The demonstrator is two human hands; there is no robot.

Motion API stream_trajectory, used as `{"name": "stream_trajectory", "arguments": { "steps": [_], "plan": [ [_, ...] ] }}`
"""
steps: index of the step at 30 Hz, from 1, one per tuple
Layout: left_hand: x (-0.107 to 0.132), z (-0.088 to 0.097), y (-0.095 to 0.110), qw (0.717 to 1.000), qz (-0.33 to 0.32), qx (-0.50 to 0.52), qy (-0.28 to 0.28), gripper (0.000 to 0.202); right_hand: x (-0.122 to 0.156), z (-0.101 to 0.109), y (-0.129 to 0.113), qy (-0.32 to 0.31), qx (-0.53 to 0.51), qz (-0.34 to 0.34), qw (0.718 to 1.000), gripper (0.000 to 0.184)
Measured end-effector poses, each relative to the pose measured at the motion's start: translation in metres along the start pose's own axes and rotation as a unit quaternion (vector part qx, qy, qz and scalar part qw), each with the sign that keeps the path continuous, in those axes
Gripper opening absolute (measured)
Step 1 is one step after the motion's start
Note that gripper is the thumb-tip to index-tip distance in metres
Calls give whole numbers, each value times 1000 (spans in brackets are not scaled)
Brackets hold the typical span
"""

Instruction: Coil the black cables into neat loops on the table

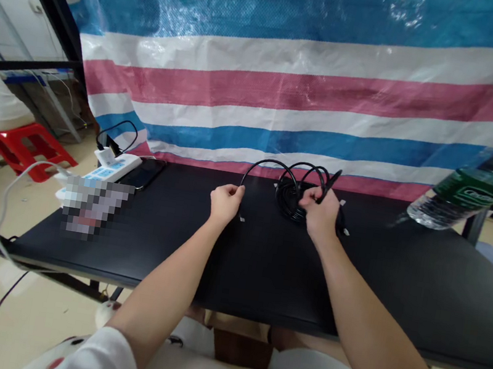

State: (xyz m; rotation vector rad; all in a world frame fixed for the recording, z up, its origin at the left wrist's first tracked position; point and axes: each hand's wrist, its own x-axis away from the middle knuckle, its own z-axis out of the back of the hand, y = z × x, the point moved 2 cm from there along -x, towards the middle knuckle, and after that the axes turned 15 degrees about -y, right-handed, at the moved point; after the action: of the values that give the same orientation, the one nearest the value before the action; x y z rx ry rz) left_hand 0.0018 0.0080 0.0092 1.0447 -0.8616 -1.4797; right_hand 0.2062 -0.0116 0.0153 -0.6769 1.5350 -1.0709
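Blk tbl [260, 274] w/ cable [287, 202], tarp [289, 91] bhnd

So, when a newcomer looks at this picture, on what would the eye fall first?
Probably on the blue, white and pink striped sheet hanging behind the black table. Near the table's back, the left hand and the right hand hold a coiled black cable. A green-labelled bottle at the table's right and a red stool on the floor at left also stand out.

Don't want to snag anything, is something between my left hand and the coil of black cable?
Nothing visible is in the way. Your left hand pinches the black cable, whose loop arches across to the coil beside your right hand.
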Motion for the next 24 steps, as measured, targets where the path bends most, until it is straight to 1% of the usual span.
{"name": "stream_trajectory", "arguments": {
  "steps": [2, 4, 6, 8, 9, 10, 11, 13, 14, 16, 18, 20, 21, 22, 23, 24],
  "plan": [
    [0, -3, 0, 1000, -12, 13, 4, 29, 6, -5, -5, -21, 68, 8, 997, 49],
    [-2, -6, -1, 998, -8, 55, -2, 20, 9, -7, -7, -14, 86, 3, 996, 45],
    [-3, -10, -3, 992, 18, 120, -29, 6, 10, -7, -8, -11, 20, -9, 1000, 43],
    [-3, -16, -5, 979, 46, 182, -79, 30, 8, -9, -8, -45, -92, -24, 994, 40],
    [-3, -19, -6, 972, 53, 202, -108, 40, 8, -10, -8, -73, -145, -33, 986, 39],
    [-2, -22, -6, 965, 55, 214, -139, 46, 8, -11, -9, -106, -188, -45, 975, 39],
    [0, -25, -7, 959, 54, 220, -168, 47, 8, -13, -10, -141, -221, -60, 963, 40],
    [2, -28, -8, 952, 46, 218, -210, 42, 11, -16, -10, -198, -263, -96, 939, 45],
    [3, -28, -9, 951, 42, 212, -219, 37, 13, -17, -11, -220, -276, -113, 929, 48],
    [3, -26, -8, 955, 33, 209, -208, 26, 16, -19, -10, -253, -291, -139, 912, 51],
    [2, -24, -6, 949, 41, 247, -194, 24, 17, -20, -9, -275, -294, -146, 904, 52],
    [3, -23, -1, 921, 70, 318, -214, 26, 18, -22, -6, -289, -285, -144, 902, 54],
    [4, -23, 2, 904, 84, 350, -230, 26, 17, -23, -4, -288, -272, -144, 907, 54],
    [4, -22, 4, 891, 92, 374, -240, 25, 16, -23, -2, -278, -248, -144, 917, 54],
    [5, -22, 7, 885, 93, 390, -238, 23, 15, -23, 0, -261, -208, -145, 932, 52],
    [4, -20, 8, 884, 89, 401, -222, 21, 14, -23, 3, -240, -154, -143, 948, 50]
  ]
}}
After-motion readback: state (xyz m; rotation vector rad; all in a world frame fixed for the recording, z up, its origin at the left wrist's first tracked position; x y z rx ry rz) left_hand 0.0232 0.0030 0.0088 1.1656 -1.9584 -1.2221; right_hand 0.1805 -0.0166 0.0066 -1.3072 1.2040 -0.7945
